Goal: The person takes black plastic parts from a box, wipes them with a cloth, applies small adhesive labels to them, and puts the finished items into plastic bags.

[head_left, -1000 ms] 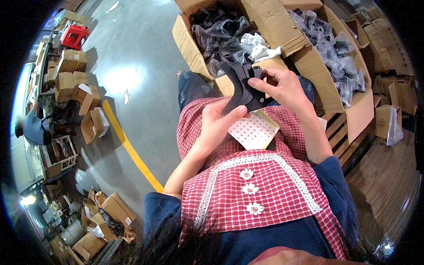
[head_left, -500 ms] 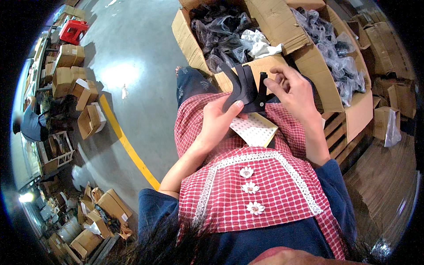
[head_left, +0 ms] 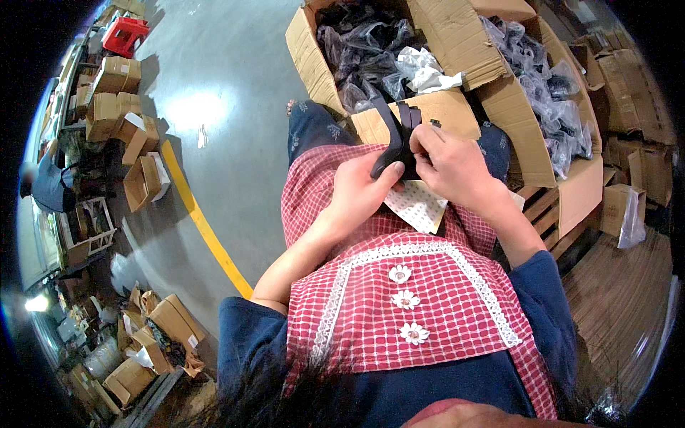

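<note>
Both of my hands hold a black strap-like part [head_left: 399, 135] over my lap. My left hand [head_left: 364, 192] grips its lower end from the left, thumb along the strap. My right hand [head_left: 449, 167] pinches it from the right, fingers curled against its upper part. Under the hands a white sheet of small stickers [head_left: 417, 207] lies on my red checked apron [head_left: 414, 307]. Part of the black piece is hidden behind my fingers.
Just beyond my knees an open cardboard box [head_left: 310, 57] holds black parts in clear bags and white paper [head_left: 424, 71]. A second open box [head_left: 571, 192] of bagged parts stands at the right. A yellow floor line [head_left: 203, 225] and stacked cartons [head_left: 118, 107] lie to the left.
My hands have turned the black part more upright and drawn closer together on it. My right hand has shifted lower against the strap.
</note>
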### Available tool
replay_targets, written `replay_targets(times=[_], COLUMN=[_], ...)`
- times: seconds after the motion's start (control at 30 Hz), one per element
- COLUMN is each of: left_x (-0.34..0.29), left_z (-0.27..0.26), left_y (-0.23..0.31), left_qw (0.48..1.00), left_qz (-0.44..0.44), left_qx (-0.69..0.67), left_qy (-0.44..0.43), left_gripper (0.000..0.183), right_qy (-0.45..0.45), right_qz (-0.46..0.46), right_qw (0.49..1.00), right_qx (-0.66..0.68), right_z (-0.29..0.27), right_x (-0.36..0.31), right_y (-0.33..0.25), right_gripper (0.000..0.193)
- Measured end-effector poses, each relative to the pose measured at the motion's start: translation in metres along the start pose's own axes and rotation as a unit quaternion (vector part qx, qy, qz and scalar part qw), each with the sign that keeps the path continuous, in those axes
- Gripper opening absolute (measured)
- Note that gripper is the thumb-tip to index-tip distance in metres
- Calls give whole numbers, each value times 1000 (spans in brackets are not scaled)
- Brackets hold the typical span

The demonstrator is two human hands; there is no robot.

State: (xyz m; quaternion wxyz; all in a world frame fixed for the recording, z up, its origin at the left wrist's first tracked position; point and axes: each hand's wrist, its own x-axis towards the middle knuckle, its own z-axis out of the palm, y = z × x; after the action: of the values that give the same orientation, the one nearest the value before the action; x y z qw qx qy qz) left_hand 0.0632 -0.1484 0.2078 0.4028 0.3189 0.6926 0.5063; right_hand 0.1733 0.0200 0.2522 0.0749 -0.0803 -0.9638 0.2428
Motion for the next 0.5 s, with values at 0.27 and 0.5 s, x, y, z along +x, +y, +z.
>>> replay_targets(times=[0.27, 0.5], left_x=[1, -5], left_z=[2, 6], left_y=[-10, -8], left_qw=[998, 992], left_qz=[32, 35], left_qx=[37, -118], left_qy=[-26, 10], left_gripper=[24, 23], right_qy=[-16, 215], right_qz=[-11, 106], right_qw=[989, 970], right_qx=[-149, 28], right_z=[-15, -30], right_x=[11, 21], right_y=[-8, 31], right_gripper=[28, 13])
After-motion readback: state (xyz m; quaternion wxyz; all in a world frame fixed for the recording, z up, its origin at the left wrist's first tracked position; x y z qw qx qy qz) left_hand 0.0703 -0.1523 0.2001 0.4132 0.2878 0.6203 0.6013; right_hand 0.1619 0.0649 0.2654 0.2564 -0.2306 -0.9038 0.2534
